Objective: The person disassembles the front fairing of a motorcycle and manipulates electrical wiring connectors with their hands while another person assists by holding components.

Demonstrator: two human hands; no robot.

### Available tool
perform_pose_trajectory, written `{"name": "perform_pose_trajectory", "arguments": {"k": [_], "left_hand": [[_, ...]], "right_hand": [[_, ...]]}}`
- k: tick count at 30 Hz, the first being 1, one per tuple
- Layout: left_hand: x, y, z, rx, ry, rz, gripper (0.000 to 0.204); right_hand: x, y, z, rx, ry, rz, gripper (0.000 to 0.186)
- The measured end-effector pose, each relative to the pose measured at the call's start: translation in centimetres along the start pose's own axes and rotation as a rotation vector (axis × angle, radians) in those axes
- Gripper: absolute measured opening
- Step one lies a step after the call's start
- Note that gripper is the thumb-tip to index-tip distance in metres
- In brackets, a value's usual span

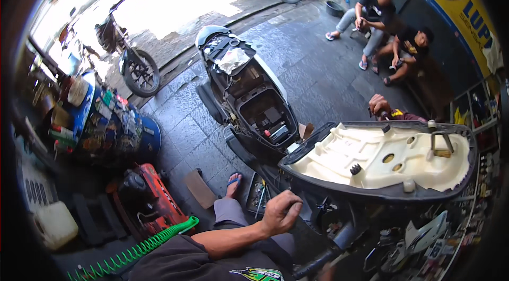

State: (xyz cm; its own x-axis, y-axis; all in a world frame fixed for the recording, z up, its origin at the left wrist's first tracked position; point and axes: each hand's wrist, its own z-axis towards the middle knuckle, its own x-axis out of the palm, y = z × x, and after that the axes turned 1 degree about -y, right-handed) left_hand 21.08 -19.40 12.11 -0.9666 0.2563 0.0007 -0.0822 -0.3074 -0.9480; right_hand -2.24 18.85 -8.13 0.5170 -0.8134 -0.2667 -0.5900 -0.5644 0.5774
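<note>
Cream seat underside (366, 148): ahead and right of curled left hand (282, 213).

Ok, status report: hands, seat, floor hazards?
Left hand curled, near upturned scooter seat. Right hand not clearly visible. Storage compartment open. Tool tray beside foot.

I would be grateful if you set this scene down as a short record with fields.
Left hand: fingers curled, near the seat; contents unclear
Seat position: pale underside showing, black rim
Scooter: storage bay exposed
Floor: tray beside the sandalled foot
Lower left: green coiled hose
Another person's hand: by the seat's far edge
Background: two seated people
</note>
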Motion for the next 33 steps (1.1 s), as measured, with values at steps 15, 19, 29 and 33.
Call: {"name": "perform_pose_trajectory", "arguments": {"k": [15,19,29,33], "left_hand": [[-24.8,31.7,33.1,-0.584,-0.880,0.475,0.047],[-28.0,36.0,35.5,-0.694,-0.811,0.375,0.047],[-29.5,37.3,35.7,-0.684,-0.707,0.006,0.037],[-30.0,36.1,35.1,-0.531,-0.639,-0.135,0.020]], "right_hand": [[17.3,-8.3,-10.7,0.285,0.050,0.029,0.020],[18.5,-7.1,-10.5,0.278,0.065,0.018,0.019],[17.2,-8.6,-10.3,0.282,0.102,0.057,0.019],[15.7,-8.9,-10.7,0.207,0.112,0.112,0.019]]}}
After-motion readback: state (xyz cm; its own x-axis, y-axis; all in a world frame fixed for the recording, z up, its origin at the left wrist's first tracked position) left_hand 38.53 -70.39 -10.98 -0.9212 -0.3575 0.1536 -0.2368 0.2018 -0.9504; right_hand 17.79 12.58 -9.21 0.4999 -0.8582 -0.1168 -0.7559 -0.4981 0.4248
